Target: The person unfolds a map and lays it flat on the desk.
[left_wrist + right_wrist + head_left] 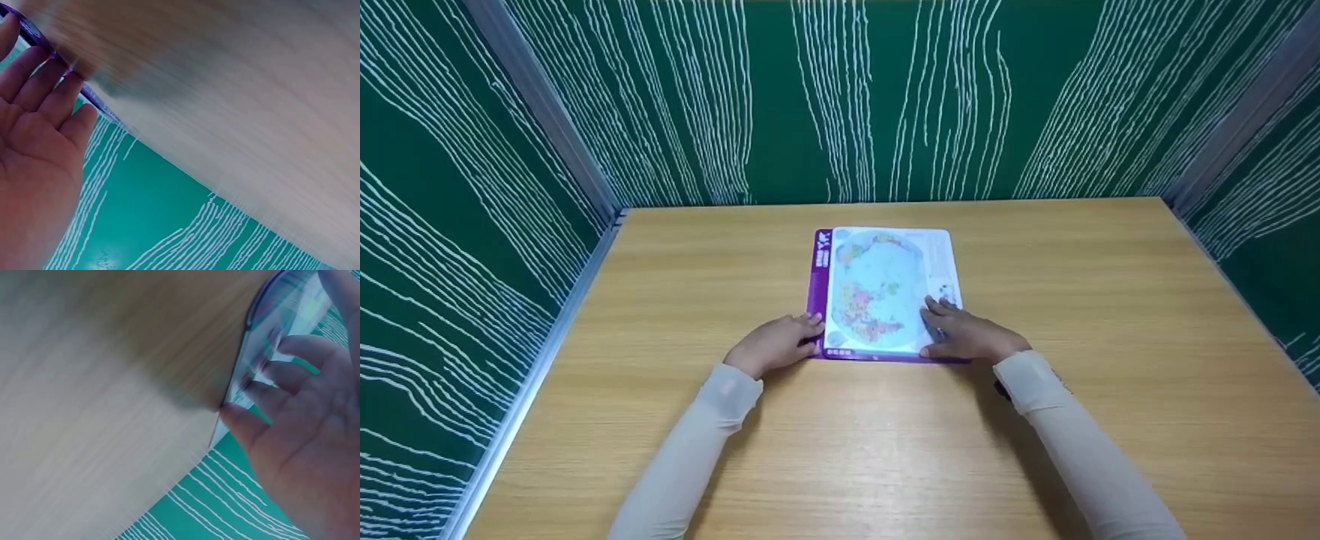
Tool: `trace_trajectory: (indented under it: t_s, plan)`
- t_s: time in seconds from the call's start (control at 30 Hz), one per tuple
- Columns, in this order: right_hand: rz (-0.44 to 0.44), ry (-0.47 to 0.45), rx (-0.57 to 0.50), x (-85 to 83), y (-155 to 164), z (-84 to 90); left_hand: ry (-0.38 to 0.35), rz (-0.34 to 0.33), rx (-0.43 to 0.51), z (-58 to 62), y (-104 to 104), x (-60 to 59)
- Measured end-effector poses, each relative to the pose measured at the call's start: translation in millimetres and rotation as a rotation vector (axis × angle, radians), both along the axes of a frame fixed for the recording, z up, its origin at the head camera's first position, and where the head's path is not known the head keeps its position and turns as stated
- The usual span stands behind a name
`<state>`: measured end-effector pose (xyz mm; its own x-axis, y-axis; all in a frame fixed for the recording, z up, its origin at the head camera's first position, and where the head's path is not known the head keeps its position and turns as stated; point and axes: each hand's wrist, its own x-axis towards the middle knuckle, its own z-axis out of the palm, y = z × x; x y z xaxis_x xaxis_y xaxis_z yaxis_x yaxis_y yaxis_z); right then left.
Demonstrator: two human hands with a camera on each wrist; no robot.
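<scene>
A flat panel printed with a world map [885, 285] lies on top of a purple backing sheet [819, 281], which shows along the left side and the bottom. My left hand [780, 343] touches the lower left edge of the purple sheet, its fingers fairly straight in the left wrist view. On the map's lower right part rests my right hand [971, 332], fingers spread over the panel. In the right wrist view, the fingertips [230, 413] meet the panel's edge and surface.
A wooden table [705, 262] carries the stack near its middle. Green walls [780, 105] with white wavy lines stand behind and at both sides, joined by grey metal corner posts [547, 105].
</scene>
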<state>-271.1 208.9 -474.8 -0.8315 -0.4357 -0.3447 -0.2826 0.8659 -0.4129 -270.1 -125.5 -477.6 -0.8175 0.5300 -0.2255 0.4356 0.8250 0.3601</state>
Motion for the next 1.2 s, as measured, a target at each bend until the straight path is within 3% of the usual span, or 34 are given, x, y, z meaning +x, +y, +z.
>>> trace_trajectory:
  t_s: [0.33, 0.77, 1.03, 1.2]
  plan:
    - [0.011, -0.005, -0.042, -9.2, 12.0, -0.7, 0.07, -0.039, -0.047, 2.3, 10.4, 8.5]
    - [-0.013, -0.014, -0.041, -13.1, 14.4, -0.4, 0.068, -0.015, -0.044, 0.3, 13.3, 11.0]
    - [-0.024, -0.018, -0.048, -13.1, 14.4, -0.8, 0.068, -0.036, 0.007, -2.8, 11.4, 8.8]
    - [-0.01, -0.011, -0.074, -12.6, 15.2, -2.3, 0.025, -0.038, 0.008, -4.3, 11.4, 4.1]
